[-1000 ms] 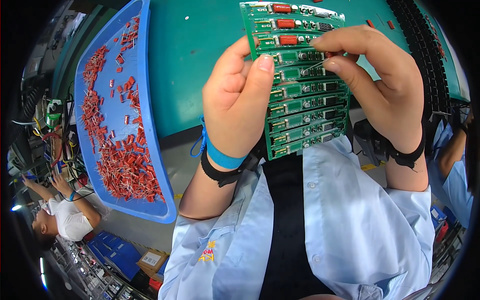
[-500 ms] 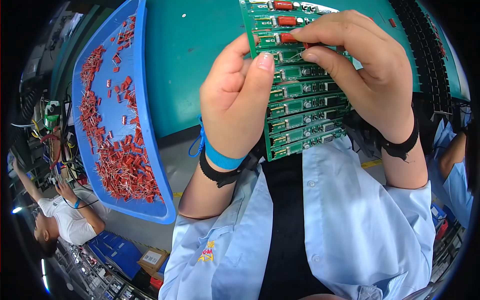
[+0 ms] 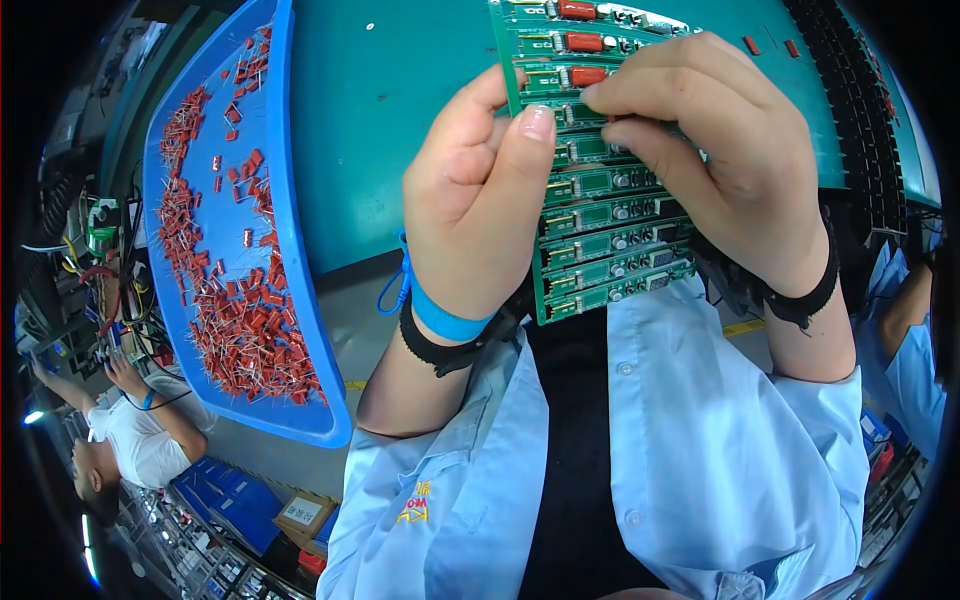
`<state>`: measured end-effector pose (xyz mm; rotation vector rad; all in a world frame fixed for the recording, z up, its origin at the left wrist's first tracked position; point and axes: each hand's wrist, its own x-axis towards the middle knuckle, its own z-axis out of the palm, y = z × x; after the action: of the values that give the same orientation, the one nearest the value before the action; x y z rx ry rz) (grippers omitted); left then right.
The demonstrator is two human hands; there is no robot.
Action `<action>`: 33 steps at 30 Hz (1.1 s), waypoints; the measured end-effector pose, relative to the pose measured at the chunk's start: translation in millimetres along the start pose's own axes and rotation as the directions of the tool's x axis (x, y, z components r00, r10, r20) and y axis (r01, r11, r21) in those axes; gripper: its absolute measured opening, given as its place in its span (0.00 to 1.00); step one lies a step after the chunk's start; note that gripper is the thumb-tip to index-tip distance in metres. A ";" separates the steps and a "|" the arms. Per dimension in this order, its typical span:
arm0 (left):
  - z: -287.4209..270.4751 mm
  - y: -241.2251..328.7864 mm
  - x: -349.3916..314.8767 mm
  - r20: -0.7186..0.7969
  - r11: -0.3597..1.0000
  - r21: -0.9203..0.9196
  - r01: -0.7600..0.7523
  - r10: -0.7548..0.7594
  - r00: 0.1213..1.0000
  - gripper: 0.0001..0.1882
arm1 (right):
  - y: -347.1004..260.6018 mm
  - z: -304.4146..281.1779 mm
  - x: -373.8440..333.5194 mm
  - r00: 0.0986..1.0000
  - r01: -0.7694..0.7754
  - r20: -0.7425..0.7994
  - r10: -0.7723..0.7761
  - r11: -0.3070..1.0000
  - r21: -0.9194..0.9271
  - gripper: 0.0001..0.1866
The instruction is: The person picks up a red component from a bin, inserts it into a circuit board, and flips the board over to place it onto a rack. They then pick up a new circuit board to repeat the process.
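A green circuit board panel [image 3: 600, 215], split into several long strips, is tilted up in front of me. My left hand [image 3: 470, 195] grips its left edge, thumb on the face and fingers behind. Three red capacitors [image 3: 584, 42] sit on the top strips, one per strip. My right hand [image 3: 735, 150] is over the panel's right part, thumb and forefinger pinched just below the third capacitor. A sliver of another red capacitor [image 3: 611, 119] shows between those fingertips; its leads are hidden.
A blue tray [image 3: 290, 190] of loose red capacitors [image 3: 262, 330] stands at my left. On the green table mat [image 3: 350, 130] two red capacitors [image 3: 752, 45] lie beyond my right hand, near black slotted strips [image 3: 850, 100]. Co-workers [image 3: 155, 430] appear at both sides.
My right fingertips have moved slightly down the panel with the red capacitor, from beside the third fitted one to below it. The panel has shifted slightly right; my left hand keeps its grip.
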<state>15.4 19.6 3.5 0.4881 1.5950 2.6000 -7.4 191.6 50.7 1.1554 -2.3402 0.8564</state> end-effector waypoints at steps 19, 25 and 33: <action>3.7 0.5 0.0 0.000 1.000 -0.004 -0.006 0.006 1.000 0.18 | -2.5 6.3 -3.3 0.999 0.004 -0.040 -0.005 0.999 -0.035 0.12; 4.5 1.5 -1.3 -0.019 1.000 -0.016 0.025 -0.025 0.999 0.17 | -5.2 7.5 -4.4 0.999 -0.007 -0.052 0.005 0.999 -0.044 0.12; 4.0 1.8 -1.9 -0.030 0.999 0.041 0.018 -0.017 0.999 0.17 | -5.7 6.9 -6.2 0.999 0.033 -0.038 -0.037 0.995 -0.091 0.12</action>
<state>18.6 21.8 6.3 0.4375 1.6573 2.5783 0.3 187.8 44.0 1.1284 -2.2951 0.7467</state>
